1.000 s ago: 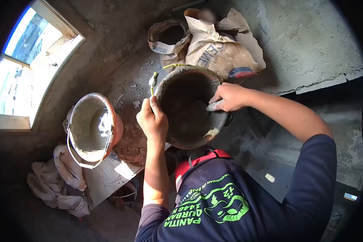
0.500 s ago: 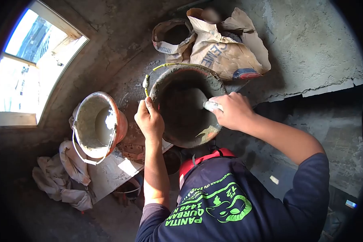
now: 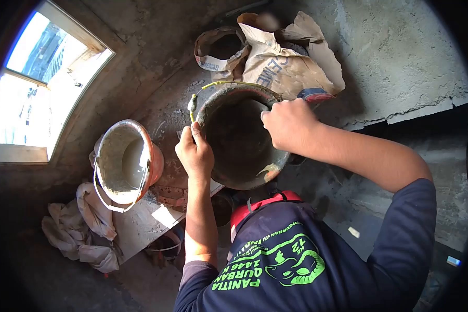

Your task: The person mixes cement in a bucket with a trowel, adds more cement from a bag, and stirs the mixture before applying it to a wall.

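A large dark bucket (image 3: 265, 179) with a yellow-wrapped handle (image 3: 229, 83) stands at the centre, grey material inside it. My left hand (image 3: 195, 153) is closed on the bucket's left rim, thumb pointing up. At the right rim, my right hand (image 3: 291, 125) is closed round the trowel's grip, which the fingers hide. Part of the trowel blade (image 3: 256, 110) shows inside the bucket, near its upper right wall.
An orange bucket (image 3: 156, 164) with pale liquid stands at left. Behind the large bucket lie an open paper cement bag (image 3: 291, 67) and a rolled-down paper bag (image 3: 210, 60). Crumpled cloth (image 3: 96, 208) lies lower left. A concrete ledge (image 3: 400, 67) runs at upper right.
My right hand has moved up towards the bucket's upper right rim, and the trowel with it. My left hand has barely shifted at the left rim.
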Demonstrator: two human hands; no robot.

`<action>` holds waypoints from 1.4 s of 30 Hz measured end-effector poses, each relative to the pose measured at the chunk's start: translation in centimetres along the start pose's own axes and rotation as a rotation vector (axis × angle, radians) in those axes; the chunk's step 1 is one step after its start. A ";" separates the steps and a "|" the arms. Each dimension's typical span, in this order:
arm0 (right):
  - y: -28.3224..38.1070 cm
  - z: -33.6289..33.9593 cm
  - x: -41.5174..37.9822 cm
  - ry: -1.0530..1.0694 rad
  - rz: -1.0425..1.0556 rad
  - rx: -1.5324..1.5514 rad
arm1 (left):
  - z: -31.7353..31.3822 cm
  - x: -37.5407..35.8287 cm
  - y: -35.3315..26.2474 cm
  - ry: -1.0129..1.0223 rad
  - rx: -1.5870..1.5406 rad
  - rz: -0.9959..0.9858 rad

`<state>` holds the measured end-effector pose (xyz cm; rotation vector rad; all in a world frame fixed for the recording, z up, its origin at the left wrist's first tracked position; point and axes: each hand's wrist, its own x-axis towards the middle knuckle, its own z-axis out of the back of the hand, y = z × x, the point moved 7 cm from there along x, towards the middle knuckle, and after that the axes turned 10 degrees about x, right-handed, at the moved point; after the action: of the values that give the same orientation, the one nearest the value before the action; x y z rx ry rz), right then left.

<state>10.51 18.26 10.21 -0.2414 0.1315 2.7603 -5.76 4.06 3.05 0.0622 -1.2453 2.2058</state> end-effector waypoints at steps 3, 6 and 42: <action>1.5 -0.4 -0.3 -0.135 0.128 -0.219 | -0.1 -0.7 -0.7 0.033 0.019 -0.011; 1.3 -3.2 -0.5 -0.110 0.232 -0.291 | -0.3 -0.6 -0.9 0.046 0.001 0.029; 2.6 -4.1 -6.7 -0.319 -0.105 0.146 | 0.0 3.3 10.4 0.013 -0.032 0.310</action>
<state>16.34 13.02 7.55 0.2238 0.2278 2.6280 -13.84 1.70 -3.86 -0.1688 -1.3587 2.4408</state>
